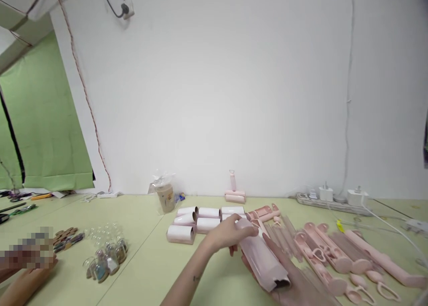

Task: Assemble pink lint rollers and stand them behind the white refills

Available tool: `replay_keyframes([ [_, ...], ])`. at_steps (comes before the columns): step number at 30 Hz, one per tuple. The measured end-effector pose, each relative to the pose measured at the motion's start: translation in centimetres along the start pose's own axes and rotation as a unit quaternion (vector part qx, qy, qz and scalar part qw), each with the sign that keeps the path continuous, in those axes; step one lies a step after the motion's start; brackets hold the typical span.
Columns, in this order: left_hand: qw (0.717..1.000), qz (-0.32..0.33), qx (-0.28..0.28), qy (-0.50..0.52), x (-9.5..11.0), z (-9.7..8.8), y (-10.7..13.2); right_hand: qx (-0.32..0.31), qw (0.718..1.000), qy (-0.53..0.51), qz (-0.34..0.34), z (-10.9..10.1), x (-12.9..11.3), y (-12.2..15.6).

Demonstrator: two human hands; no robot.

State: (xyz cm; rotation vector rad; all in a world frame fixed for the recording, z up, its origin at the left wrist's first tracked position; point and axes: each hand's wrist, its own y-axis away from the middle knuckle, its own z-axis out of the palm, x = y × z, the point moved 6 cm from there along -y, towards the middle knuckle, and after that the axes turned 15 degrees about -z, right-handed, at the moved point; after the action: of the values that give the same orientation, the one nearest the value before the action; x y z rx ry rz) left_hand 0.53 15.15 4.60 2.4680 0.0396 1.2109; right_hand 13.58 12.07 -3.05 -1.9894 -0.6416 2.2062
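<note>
A pale pink lint roller refill, with a brown core showing at its near end, is held tilted between both hands above the table. My left hand is closed around its far end, thumb across the top. My right hand wraps the refill from below and the right, its thumb along the side. Several white lint roller refills lie in rows beyond my left hand. To the right of my hands are pink lint roller handles and casings, with clear plastic pieces among them.
A small pink lint roller stands against the wall. Left of it is a bagged cup. Small glass domes sit at left, near another person's hands. A power strip with chargers and cables runs along the back right.
</note>
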Motion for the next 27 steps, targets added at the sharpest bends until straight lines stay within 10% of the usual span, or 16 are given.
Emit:
replay_keyframes([
  [4, 0.99, 0.065, -0.034, 0.119, -1.2, -1.5, 1.9, 0.055, 0.994, 0.086, -0.039, -1.0, -0.1, 0.5],
  [8, 0.964, 0.154, -0.01, 0.215, -5.7, -2.0, 3.0, 0.108, 0.992, -0.043, -0.047, -1.8, -0.8, -0.6],
  [12, 0.947, 0.181, 0.053, 0.259, -11.3, -0.5, 1.5, 0.123, 0.971, -0.196, 0.053, -2.3, -1.0, -1.8],
  [16, 0.971, 0.088, 0.077, 0.209, -13.8, 2.4, 0.5, 0.094, 0.892, -0.386, 0.214, -0.2, -1.5, -1.0],
  [21, 0.962, 0.134, 0.19, 0.146, -9.3, 1.8, 3.8, 0.049, 0.94, -0.293, 0.166, 0.5, -1.1, 0.1],
  [27, 0.954, 0.277, 0.045, 0.109, -3.2, 4.0, 5.7, 0.016, 0.999, 0.035, 0.032, -1.5, -0.7, 1.4],
])
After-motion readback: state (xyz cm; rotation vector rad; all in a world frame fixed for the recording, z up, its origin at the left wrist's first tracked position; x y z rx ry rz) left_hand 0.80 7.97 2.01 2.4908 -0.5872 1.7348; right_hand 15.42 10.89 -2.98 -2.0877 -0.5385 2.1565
